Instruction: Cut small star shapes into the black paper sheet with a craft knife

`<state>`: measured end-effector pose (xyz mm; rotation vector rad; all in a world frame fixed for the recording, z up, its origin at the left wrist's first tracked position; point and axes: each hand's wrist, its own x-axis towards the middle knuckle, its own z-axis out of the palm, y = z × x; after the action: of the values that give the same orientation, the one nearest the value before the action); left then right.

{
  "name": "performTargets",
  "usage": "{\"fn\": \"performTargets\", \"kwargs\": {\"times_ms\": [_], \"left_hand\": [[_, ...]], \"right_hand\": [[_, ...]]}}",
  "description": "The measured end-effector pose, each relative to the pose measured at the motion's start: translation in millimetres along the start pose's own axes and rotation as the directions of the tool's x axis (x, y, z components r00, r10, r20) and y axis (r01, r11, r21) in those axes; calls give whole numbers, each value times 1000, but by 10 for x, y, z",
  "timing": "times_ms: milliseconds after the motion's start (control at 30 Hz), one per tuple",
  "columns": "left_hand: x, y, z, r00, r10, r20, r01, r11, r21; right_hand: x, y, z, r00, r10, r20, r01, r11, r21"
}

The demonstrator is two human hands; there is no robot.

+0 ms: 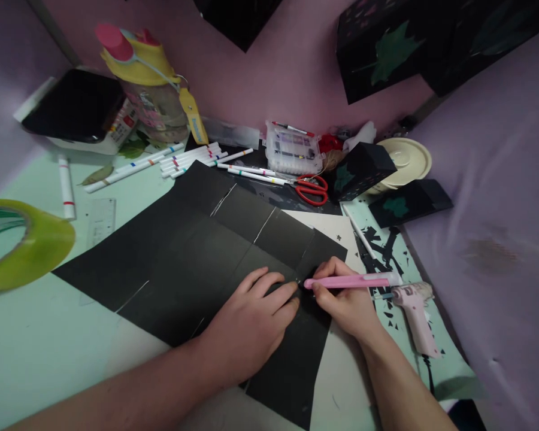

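Observation:
A sheet of black card [170,251] with fold creases and several pale slits lies at a slant over a white board [341,359]. My left hand [256,323] is laid flat on the card, fingers spread, with the fingertips close to the knife's tip. In my right hand [348,305] is a slim pink craft knife [341,281], pinched between thumb and fingers. Its tip meets the card near a crease, just right of my left fingertips. The blade itself is too small to make out clearly.
Red-handled scissors [312,190], white markers [191,160] and a clear case [293,149] lie behind the card. A pink glue gun [417,320] and black paper scraps [388,245] are at right. Yellow tape [49,245], a clear ruler [101,218] and a bottle [157,108] are at left.

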<state>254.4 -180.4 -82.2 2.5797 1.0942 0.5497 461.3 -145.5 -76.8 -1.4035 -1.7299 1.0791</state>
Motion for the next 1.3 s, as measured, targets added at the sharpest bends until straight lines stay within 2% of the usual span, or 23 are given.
{"fn": "performTargets", "kwargs": {"times_ms": [333,900,1300], "left_hand": [[12,-1,6,999,-13,29,13,1000,-4],[18,-2,10,999,28,-18,-28,999,19],[14,18,-24,999,38,-24,-38,999,12]], "right_hand": [[2,-33,22,999,9,-38,-10,1000,-11],[-2,-13,28,996,-70,-50,69,997,-21],[-7,-62,31,998,-32,-52,30,999,-35]]}}
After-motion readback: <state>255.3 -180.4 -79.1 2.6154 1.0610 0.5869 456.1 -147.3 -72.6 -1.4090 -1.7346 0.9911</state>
